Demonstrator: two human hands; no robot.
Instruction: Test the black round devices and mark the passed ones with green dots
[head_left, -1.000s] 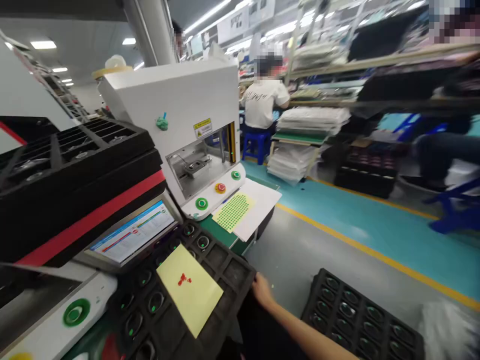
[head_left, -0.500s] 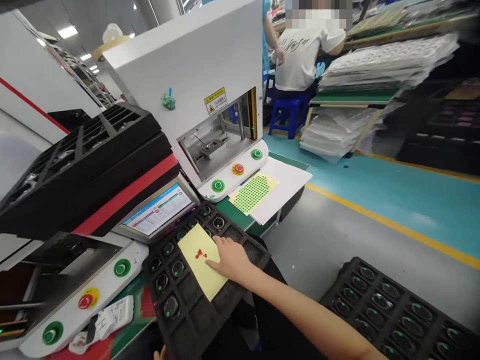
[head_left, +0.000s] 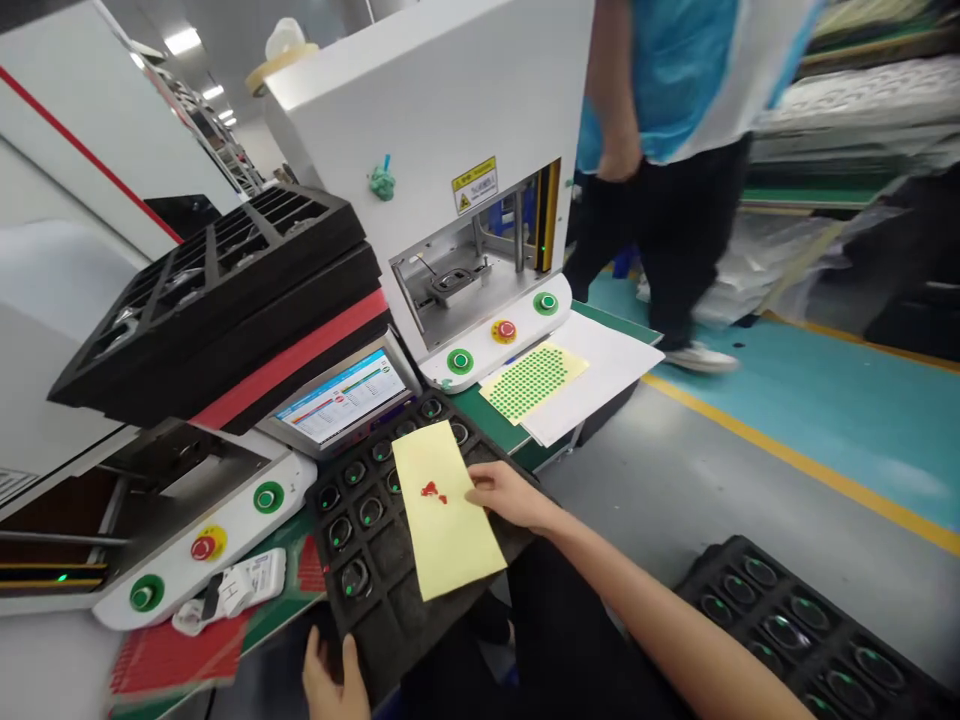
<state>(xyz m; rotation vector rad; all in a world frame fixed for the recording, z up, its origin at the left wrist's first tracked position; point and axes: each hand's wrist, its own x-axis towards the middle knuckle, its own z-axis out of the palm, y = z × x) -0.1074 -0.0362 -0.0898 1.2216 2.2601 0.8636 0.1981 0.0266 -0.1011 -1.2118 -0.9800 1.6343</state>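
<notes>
My right hand [head_left: 514, 495] grips the right edge of a yellow sticker sheet [head_left: 442, 545] between thumb and fingers. A small cluster of red stickers [head_left: 430, 489] is on the sheet. Beneath it lies a black foam tray [head_left: 397, 610], tilted, with round dark parts in several compartments, many bearing a green dot. The sheet hides some of the compartments. My left hand [head_left: 336, 685] is at the tray's near left edge, fingers apart and pointing up; whether it touches the tray I cannot tell.
Behind the tray stand a small screen [head_left: 341, 395] and a white machine [head_left: 427, 110] with green and red buttons. A sheet of green dots [head_left: 534, 382] lies on white paper. Stacked black trays [head_left: 232, 300] rise at left; another parts tray [head_left: 795, 625] sits low at right. A person [head_left: 667, 170] walks nearby.
The yellow sheet turned more upright, and my right hand now pinches its edge instead of lying over it. My left hand came further into view. A person stepped in at the upper right.
</notes>
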